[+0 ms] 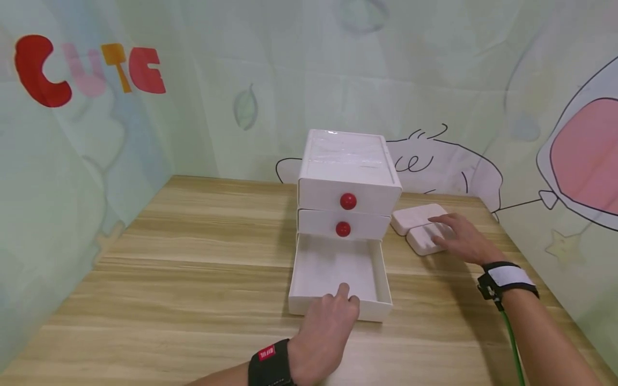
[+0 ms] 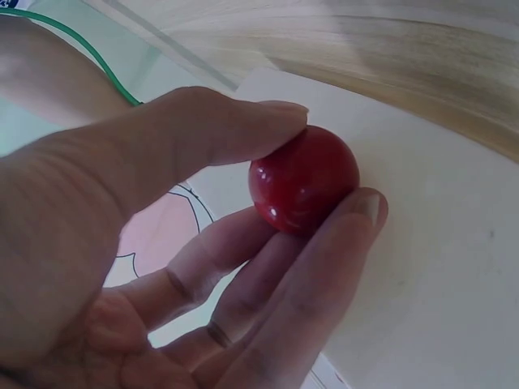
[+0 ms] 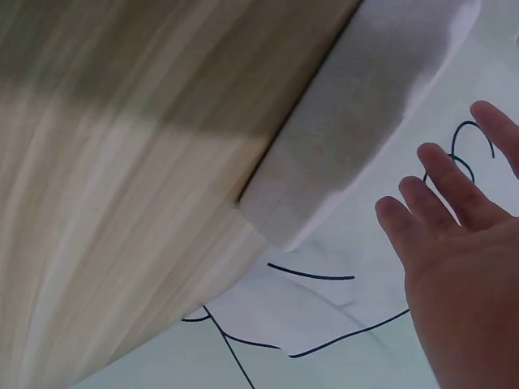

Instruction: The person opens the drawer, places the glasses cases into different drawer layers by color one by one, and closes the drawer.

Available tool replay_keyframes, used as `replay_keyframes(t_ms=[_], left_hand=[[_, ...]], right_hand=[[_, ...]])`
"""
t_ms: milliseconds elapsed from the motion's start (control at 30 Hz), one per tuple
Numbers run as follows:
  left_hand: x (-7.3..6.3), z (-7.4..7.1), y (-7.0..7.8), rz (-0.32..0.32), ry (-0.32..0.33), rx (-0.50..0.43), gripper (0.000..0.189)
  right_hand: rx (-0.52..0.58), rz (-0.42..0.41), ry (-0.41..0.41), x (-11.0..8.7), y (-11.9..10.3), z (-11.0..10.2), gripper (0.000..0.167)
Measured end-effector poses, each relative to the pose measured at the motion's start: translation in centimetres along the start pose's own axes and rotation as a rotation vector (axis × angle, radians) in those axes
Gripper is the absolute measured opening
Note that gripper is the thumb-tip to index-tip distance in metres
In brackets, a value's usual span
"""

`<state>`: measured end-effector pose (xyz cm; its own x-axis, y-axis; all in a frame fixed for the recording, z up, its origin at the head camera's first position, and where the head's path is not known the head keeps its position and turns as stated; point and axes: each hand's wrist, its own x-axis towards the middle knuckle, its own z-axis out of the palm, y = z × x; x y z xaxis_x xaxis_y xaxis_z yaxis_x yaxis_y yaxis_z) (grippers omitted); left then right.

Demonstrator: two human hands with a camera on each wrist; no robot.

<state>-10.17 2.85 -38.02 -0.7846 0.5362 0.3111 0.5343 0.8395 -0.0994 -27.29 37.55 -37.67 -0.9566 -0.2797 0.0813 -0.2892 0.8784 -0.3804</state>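
Observation:
A white three-drawer cabinet (image 1: 350, 155) stands on the table with its bottom drawer (image 1: 372, 311) pulled out, its inside bare. At that drawer's front, my left hand (image 1: 328, 332) pinches a round red knob (image 2: 304, 178) between thumb and fingers; the head view hides this knob behind the hand. Right of the cabinet lie two white rounded, flat blocks side by side, a farther block (image 1: 415, 215) and a nearer block (image 1: 421, 242). Over the nearer one hovers my right hand (image 1: 464, 240), fingers spread and relaxed, gripping nothing in the right wrist view.
The upper drawers are closed, each with a red knob, the top knob (image 1: 348, 201) and the middle knob (image 1: 343, 229). A wood-grain table (image 1: 203, 273) extends beneath everything. Printed cloth (image 1: 217, 107) walls the back and sides. A green cable (image 1: 513, 343) trails from the right wrist strap.

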Motion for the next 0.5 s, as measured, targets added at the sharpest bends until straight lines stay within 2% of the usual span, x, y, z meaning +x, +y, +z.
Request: replay_keyframes(t_ms=[200,367,500], left_hand=[[0.0,-0.1,-0.1,0.003,-0.013,-0.006,0.021],[0.0,-0.1,-0.1,0.001,-0.017,-0.010,0.020],[0.1,-0.3,-0.1,0.006,-0.057,-0.039,0.020]], right_hand=[[-0.062,-0.028,-0.022,0.1,0.7,0.6,0.062],[-0.107,-0.030,-0.080,0.0,1.1,0.6,0.078],[-0.125,-0.031,-0.112,-0.2,1.7,0.8,0.079]])
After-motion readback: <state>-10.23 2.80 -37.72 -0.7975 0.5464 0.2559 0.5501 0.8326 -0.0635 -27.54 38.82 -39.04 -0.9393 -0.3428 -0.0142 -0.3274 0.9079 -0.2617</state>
